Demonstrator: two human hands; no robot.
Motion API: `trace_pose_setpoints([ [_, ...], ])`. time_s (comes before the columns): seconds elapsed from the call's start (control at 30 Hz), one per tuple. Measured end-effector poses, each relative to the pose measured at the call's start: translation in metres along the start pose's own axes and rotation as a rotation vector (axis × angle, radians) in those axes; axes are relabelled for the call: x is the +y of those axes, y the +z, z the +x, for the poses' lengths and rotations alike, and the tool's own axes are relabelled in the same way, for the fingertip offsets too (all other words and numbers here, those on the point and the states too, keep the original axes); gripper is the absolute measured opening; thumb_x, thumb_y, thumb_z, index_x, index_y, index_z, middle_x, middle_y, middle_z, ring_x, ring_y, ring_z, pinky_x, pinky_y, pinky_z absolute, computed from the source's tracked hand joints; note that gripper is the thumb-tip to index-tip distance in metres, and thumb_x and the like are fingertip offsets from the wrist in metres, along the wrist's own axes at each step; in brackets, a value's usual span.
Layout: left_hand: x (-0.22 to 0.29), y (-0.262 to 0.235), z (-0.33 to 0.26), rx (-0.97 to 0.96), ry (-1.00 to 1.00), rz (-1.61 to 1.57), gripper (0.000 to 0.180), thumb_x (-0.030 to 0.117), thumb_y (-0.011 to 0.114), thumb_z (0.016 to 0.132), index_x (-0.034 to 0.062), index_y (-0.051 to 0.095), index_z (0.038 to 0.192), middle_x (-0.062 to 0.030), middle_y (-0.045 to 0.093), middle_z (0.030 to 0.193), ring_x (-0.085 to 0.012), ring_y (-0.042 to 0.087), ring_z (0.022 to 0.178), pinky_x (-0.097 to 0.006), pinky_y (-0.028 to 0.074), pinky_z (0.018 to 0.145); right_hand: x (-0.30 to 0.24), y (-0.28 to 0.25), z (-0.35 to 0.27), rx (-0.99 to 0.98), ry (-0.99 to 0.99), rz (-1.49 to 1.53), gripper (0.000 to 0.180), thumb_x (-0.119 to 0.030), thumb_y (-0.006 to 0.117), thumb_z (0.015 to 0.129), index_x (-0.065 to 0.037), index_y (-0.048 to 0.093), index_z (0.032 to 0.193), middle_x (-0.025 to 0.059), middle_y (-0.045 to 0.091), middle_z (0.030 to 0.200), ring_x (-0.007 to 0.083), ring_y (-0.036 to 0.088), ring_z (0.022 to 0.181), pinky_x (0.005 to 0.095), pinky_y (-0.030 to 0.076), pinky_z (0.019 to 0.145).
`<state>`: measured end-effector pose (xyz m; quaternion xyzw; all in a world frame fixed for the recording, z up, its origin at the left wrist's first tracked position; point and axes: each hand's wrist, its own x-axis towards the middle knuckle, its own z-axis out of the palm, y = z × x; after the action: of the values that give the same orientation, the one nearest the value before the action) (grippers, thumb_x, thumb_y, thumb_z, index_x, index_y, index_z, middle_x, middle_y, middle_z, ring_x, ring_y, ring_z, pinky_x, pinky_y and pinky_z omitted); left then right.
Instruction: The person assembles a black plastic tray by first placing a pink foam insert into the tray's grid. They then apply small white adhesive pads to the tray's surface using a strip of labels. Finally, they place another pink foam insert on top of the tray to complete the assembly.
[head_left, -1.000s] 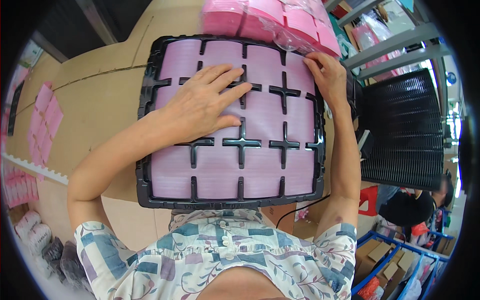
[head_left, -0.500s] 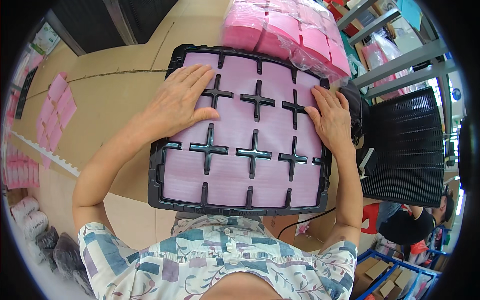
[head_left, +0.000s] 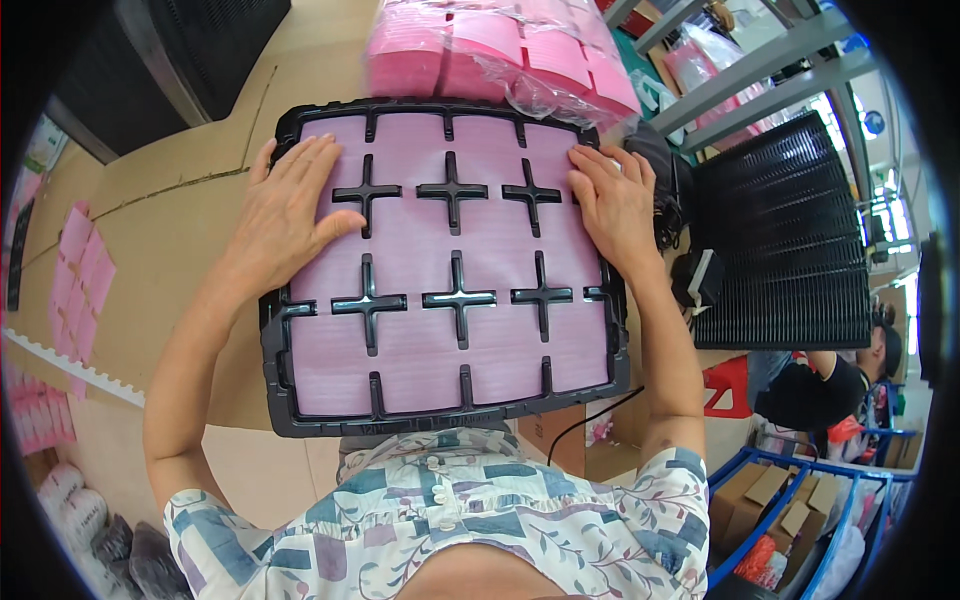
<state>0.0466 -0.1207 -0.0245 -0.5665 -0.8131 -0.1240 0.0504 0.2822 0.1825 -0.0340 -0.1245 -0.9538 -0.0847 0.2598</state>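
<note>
We see the left hand [head_left: 285, 215] open and laid flat, its thumb spread, over the left edge of a pink foam sheet [head_left: 415, 225]. The right hand [head_left: 617, 200] is likewise unclosed, with gently bent fingers resting on the sheet near its upper right corner; the underside of each hand is hidden, so we cannot tell how firmly either presses. The sheet lies inside a black plastic tray [head_left: 470, 417], directly in front of the person's body. We count two rows of three whole black crosses [head_left: 459, 298] showing through it, with shorter bars along the border.

Beneath the tray we find a brown tabletop [head_left: 195, 225]. Just beyond the far rim stands a pink foam stack [head_left: 490, 65] in clear plastic. To the left lies a smaller group of pink pieces [head_left: 80, 280]; at upper left we note dark stacked trays [head_left: 225, 60]. To the right stands a ribbed black stack [head_left: 785, 240]. Farther out, below that stack, we observe a co-worker [head_left: 815, 392] in dark clothing and cardboard boxes [head_left: 748, 495] in a blue rack [head_left: 842, 530].
</note>
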Motion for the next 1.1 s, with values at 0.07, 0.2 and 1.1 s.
trace_pose_setpoints([
  [0.07, -0.001, -0.003, 0.005, 0.064, 0.015, -0.001, 0.059, 0.038, 0.061, 0.090, 0.0014, 0.049, 0.135, -0.0168, 0.046, 0.143, -0.0310, 0.041, 0.135, -0.049, 0.019, 0.119, 0.010, -0.003, 0.002, 0.051, 0.124, 0.213, 0.027, -0.022, 0.062, 0.090, -0.005, 0.067, 0.110, 0.0083, 0.069, 0.110, 0.0285, 0.057, 0.110, 0.0434, 0.034, 0.104],
  [0.2, -0.006, -0.008, 0.006, 0.110, 0.097, 0.086, 0.041, 0.029, 0.059, 0.093, 0.0002, 0.057, 0.122, -0.0135, 0.057, 0.131, -0.0294, 0.051, 0.124, -0.047, 0.024, 0.117, 0.006, -0.015, 0.010, 0.041, -0.039, 0.217, 0.024, -0.018, 0.062, 0.090, -0.004, 0.067, 0.108, 0.0106, 0.069, 0.110, 0.0281, 0.061, 0.107, 0.0426, 0.037, 0.103],
  [1.1, 0.015, -0.008, 0.011, 0.241, 0.214, -0.323, 0.031, 0.021, 0.065, 0.089, 0.0002, 0.063, 0.113, -0.0165, 0.057, 0.130, -0.0350, 0.052, 0.122, -0.042, 0.044, 0.102, -0.014, -0.043, 0.001, -0.139, -0.205, 0.223, 0.041, -0.035, 0.051, 0.098, -0.009, 0.060, 0.128, 0.0108, 0.058, 0.133, 0.0279, 0.051, 0.127, 0.0502, 0.028, 0.111],
])
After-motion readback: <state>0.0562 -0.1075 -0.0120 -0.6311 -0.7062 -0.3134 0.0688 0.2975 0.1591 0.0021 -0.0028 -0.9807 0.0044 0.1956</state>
